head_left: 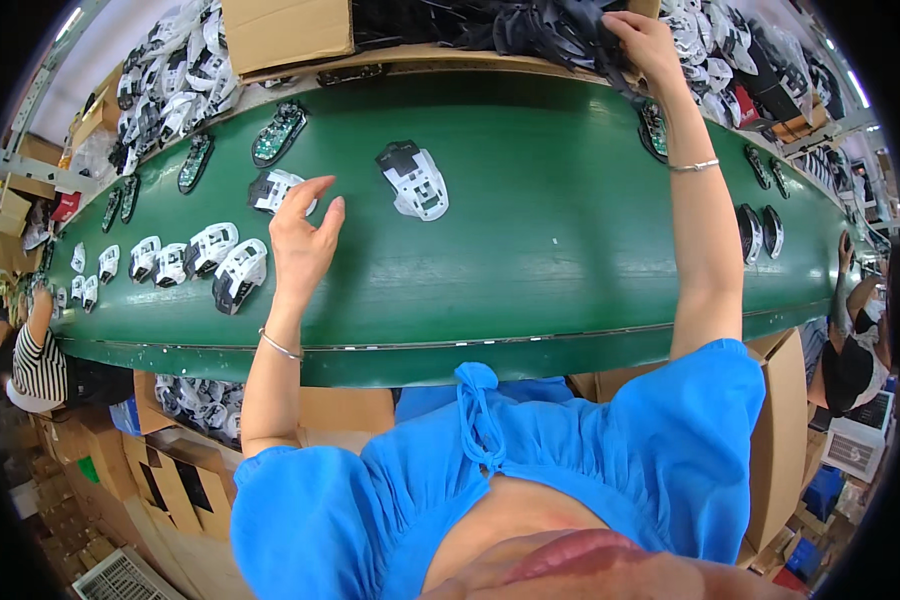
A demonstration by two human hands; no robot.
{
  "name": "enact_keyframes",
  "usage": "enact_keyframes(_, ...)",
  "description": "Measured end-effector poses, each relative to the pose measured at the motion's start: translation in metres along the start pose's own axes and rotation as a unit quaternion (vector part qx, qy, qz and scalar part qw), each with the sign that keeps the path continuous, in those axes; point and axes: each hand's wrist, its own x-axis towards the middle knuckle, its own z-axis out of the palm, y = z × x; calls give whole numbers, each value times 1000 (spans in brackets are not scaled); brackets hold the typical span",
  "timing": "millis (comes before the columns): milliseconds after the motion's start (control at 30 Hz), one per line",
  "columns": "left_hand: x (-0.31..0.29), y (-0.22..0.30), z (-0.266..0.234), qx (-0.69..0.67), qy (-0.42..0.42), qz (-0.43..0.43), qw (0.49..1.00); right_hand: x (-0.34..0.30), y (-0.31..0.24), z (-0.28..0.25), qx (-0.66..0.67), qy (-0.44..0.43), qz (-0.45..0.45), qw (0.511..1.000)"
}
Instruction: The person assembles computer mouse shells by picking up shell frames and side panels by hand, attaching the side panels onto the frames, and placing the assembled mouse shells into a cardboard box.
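My left hand [308,235] is over the green work surface, thumb and forefinger apart with nothing between them. Just beyond its fingers lies a white and black mouse-shaped plastic shell [273,190], partly covered by the hand. Another such shell [415,182] lies alone to the right. At the far side, my right hand [648,45] reaches into an open cardboard box [290,38] of thin black pieces [555,35]. Its fingertips are pinched together at the edge of the dark heap; they seem to grip a black piece, whose exact kind does not show.
Several white and black shells [212,248] stand in a row at the left of the green belt [490,290]. Black bases with green circuit boards [280,133] lie along its far edge. Bagged shells [185,75] are heaped behind. Other people [40,350] work at both ends.
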Motion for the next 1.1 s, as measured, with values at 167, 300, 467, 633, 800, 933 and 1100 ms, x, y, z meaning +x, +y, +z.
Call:
enact_keyframes(167, 3, 3, 23, 86, -85, -131, 984, -55, -24, 13, 238, 2, 64, 969)
enact_keyframes(300, 23, 9, 34, 147, -113, -135, 973, -141, -37, 16, 179, -30, 15, 983)
enact_keyframes(467, 30, 13, 51, 167, -145, -181, 958, -182, -20, 18, 108, -366, 45, 923)
enact_keyframes(633, 33, 33, 71, 179, -126, -117, 969, -187, 14, 31, -112, -384, -131, 907)
enact_keyframes(800, 27, 42, 91, 256, -172, -99, 946, -198, 20, 38, -112, -66, -181, 975)
enact_keyframes(933, 25, 46, 99, 160, -188, -28, 969, -165, 70, -9, -243, 101, 43, 964)
enact_keyframes(1100, 27, 48, 106, 96, -224, 1, 970, -138, 121, -12, -425, 50, 70, 901)
